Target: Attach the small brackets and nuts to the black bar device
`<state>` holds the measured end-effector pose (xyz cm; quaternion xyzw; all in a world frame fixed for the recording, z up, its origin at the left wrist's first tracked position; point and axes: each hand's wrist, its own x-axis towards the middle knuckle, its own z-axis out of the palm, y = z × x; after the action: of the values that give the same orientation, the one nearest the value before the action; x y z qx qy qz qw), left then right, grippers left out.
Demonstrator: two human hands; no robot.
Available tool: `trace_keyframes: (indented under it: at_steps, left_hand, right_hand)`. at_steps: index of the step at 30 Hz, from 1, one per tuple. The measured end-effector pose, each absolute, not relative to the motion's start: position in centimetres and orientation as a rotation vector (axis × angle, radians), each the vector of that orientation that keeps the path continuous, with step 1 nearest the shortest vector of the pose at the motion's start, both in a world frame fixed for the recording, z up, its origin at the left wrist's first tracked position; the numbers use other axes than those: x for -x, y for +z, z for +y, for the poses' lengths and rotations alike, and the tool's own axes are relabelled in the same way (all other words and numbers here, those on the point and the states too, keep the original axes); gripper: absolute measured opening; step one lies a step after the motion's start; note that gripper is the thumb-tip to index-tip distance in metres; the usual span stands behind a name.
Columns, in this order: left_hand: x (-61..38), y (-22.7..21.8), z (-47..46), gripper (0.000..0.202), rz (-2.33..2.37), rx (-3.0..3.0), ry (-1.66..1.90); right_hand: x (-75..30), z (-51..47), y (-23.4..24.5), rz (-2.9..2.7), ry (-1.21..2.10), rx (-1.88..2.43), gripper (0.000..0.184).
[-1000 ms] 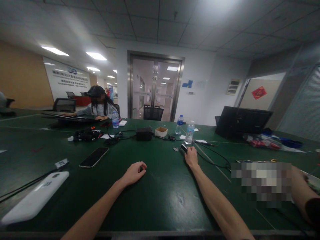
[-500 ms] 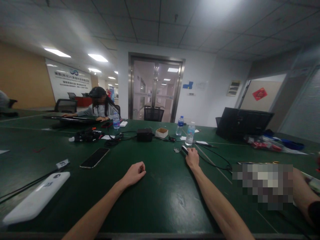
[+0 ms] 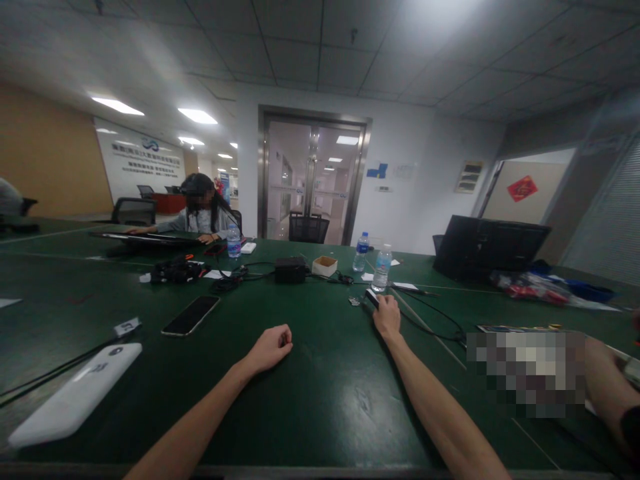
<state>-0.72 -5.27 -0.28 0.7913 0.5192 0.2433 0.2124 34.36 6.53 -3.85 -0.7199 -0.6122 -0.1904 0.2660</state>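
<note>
My left hand rests on the green table, its fingers loosely curled in and nothing seen in them. Further out and to the right, my right hand is closed on a small dark block with a white top; its exact kind is too small to tell. Just left of that block lie some small silvery pieces. A water bottle with a pale label stands right behind my right hand, and a second bottle with a blue cap is beyond it.
A dark-screened phone and a white phone-like device lie left. Behind are a black box with cables and a small open carton. A monitor stands right. Another person's arm enters at right; a seated person is across.
</note>
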Motion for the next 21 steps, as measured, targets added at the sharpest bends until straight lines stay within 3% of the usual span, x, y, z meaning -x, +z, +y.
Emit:
trace_keyframes:
  at_steps: [21]
  left_hand:
    - [0.90, -0.06, -5.49, 0.013, 1.435, -2.169, 0.640]
  right_hand:
    - [-34.35, 6.66, -3.86, -1.667, -0.452, 1.961, 0.034]
